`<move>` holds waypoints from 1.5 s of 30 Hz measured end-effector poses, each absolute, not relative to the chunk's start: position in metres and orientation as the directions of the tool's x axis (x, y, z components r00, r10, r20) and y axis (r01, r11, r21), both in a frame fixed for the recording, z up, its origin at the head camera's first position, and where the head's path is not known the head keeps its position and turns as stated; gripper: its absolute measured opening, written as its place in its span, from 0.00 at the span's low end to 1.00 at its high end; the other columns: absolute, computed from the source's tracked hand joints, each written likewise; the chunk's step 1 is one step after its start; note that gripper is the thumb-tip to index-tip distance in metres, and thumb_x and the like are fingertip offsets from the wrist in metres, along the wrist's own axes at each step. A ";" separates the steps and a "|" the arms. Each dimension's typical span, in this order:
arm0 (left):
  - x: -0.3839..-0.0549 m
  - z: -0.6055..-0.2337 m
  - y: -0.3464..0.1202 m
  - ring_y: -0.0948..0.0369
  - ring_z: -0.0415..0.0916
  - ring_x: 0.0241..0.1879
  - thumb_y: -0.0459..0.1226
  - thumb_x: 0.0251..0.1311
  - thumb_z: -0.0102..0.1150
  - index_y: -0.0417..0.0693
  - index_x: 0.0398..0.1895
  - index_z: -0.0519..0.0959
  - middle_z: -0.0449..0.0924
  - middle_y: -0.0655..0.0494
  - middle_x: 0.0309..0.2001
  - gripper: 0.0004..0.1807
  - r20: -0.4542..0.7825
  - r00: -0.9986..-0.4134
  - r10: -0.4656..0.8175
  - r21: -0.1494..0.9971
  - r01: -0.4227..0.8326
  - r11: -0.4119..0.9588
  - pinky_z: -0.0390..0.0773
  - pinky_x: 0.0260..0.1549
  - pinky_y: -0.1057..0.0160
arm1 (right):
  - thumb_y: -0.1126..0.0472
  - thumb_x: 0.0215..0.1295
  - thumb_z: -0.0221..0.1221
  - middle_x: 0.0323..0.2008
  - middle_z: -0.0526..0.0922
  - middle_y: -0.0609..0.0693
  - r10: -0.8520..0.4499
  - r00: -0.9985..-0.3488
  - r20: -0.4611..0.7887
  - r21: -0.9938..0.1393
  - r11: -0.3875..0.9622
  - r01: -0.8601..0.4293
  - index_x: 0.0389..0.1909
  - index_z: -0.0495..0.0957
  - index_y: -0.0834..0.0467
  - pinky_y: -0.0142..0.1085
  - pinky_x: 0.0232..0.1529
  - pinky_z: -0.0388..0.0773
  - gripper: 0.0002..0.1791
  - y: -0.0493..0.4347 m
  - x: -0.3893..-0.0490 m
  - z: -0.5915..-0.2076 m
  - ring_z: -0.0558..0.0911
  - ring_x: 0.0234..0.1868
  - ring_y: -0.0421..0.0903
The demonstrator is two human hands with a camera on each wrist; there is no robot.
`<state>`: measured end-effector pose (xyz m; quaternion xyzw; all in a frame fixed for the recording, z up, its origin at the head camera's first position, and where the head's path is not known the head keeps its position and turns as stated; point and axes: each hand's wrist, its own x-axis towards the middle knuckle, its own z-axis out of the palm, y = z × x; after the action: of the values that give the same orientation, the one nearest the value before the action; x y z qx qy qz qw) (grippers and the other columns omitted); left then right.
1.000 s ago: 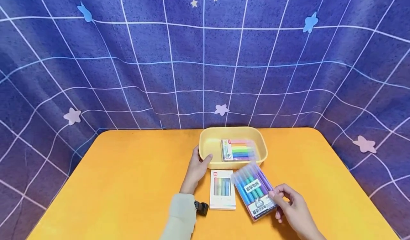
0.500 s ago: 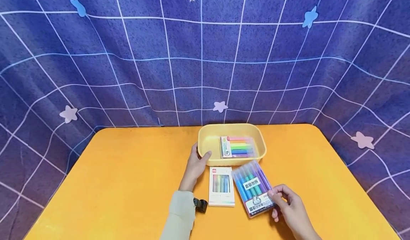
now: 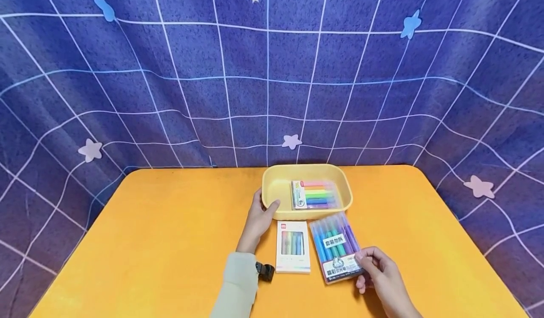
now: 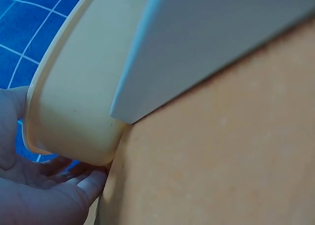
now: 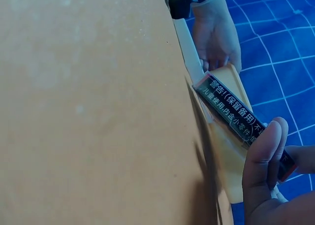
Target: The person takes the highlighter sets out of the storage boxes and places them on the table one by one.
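Observation:
My left hand grips the front left corner of a pale yellow plastic basket, thumb over the rim. In the left wrist view its fingers curl beneath the basket's end. A clear pack of colored highlighters lies inside the basket. Between thumb and fingers, my right hand pinches the lower right corner of another clear pack of highlighters, mostly blue, green and purple. That pack is slightly tilted, its far edge close to the basket's front; the right wrist view shows its black printed end.
A white box with a window showing colored pens lies before the basket, left of the held pack. The orange table ends at a blue curtain just behind the basket. A black wrist camera sits on the left sleeve.
The pack in my right hand has turned slightly toward upright and shifted a little left. My left hand keeps its hold on the basket. The head view has tilted slightly.

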<state>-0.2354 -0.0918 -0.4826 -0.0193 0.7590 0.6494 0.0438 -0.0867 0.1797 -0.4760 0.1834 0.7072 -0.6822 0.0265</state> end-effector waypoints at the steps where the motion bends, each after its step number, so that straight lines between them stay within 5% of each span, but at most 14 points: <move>1: -0.235 -0.483 -0.092 0.47 0.69 0.70 0.44 0.71 0.57 0.52 0.80 0.50 0.64 0.42 0.74 0.40 -0.093 -0.995 0.027 0.983 -0.088 0.158 0.69 0.69 0.46 | 0.61 0.74 0.56 0.23 0.77 0.48 0.221 -0.931 -0.291 -0.954 0.001 0.298 0.43 0.73 0.65 0.38 0.19 0.79 0.09 0.179 -0.087 -0.476 0.76 0.16 0.45; 31: -0.236 -0.484 -0.092 0.48 0.65 0.73 0.44 0.70 0.58 0.52 0.80 0.51 0.61 0.44 0.76 0.40 -0.091 -0.996 0.025 0.986 -0.086 0.143 0.66 0.72 0.46 | 0.60 0.74 0.54 0.22 0.77 0.47 0.230 -0.920 -0.317 -0.948 -0.116 0.298 0.40 0.72 0.65 0.34 0.20 0.79 0.09 0.165 -0.085 -0.483 0.75 0.16 0.42; 45: -0.236 -0.484 -0.091 0.49 0.70 0.69 0.45 0.70 0.58 0.54 0.80 0.51 0.65 0.45 0.74 0.40 -0.100 -0.995 0.021 0.983 -0.096 0.157 0.70 0.69 0.47 | 0.61 0.72 0.56 0.24 0.77 0.48 0.196 -0.912 -0.361 -0.931 -0.026 0.363 0.42 0.73 0.66 0.33 0.22 0.78 0.10 0.169 -0.084 -0.480 0.76 0.19 0.43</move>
<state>-0.2359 -0.0907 -0.4838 -0.0246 0.7592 0.6488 0.0449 -0.0841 0.1685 -0.4798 0.2011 0.6952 -0.6874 0.0610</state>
